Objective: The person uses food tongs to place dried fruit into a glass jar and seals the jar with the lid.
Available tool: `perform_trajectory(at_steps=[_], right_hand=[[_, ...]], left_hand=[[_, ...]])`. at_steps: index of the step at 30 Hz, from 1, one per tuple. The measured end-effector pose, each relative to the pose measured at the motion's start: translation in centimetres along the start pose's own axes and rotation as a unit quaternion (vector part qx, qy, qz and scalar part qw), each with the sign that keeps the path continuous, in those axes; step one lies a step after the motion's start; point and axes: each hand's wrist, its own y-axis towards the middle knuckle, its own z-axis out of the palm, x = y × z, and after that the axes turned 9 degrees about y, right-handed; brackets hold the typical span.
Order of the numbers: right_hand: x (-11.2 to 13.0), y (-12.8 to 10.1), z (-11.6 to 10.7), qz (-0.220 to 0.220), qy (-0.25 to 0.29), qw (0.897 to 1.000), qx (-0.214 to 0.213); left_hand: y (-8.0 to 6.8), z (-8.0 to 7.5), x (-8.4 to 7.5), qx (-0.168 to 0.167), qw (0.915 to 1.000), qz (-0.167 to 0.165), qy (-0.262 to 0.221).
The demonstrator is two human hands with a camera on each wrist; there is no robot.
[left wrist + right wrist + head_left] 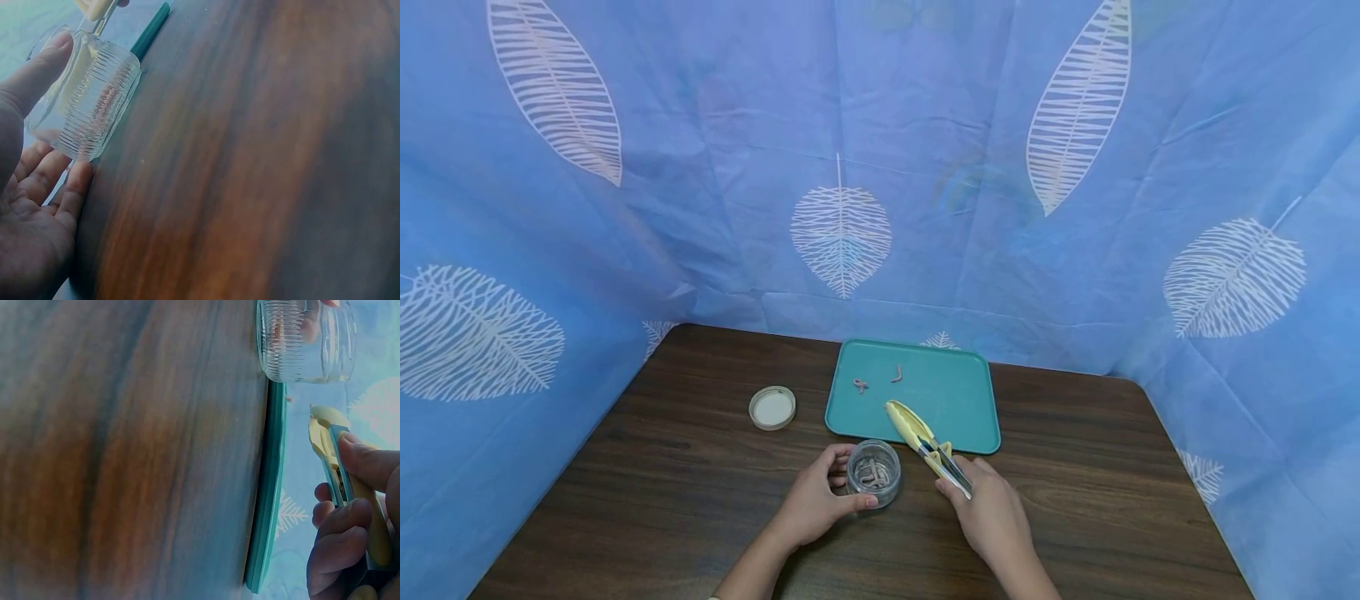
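Observation:
A small ribbed glass jar (874, 472) stands on the brown table just in front of a teal tray (958, 400); pinkish worm-like pieces lie inside it. My left hand (822, 498) grips the jar (87, 106), thumb on its near side. My right hand (992, 517) holds yellow tongs (925, 442) whose tips hang closed over the tray's front edge. In the right wrist view the fingers (340, 540) curl round the tongs (340, 469) beside the jar (306, 340). Two pinkish pieces (861, 384) (897, 374) lie on the tray's far left part.
A round jar lid (772, 407) lies on the table left of the tray. Blue leaf-print cloth (850, 167) walls in the table on the left, back and right. Bare wood (640, 500) stretches along the near side.

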Motion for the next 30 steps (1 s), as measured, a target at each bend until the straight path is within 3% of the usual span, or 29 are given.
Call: perform_trajectory(at_steps=[30], right_hand=[[0.7, -3.6, -1.3, 0.035, 0.032, 0.999, 0.015]], left_hand=[[-0.2, 0.2, -0.1, -0.004, 1.0, 0.001, 0.005]])
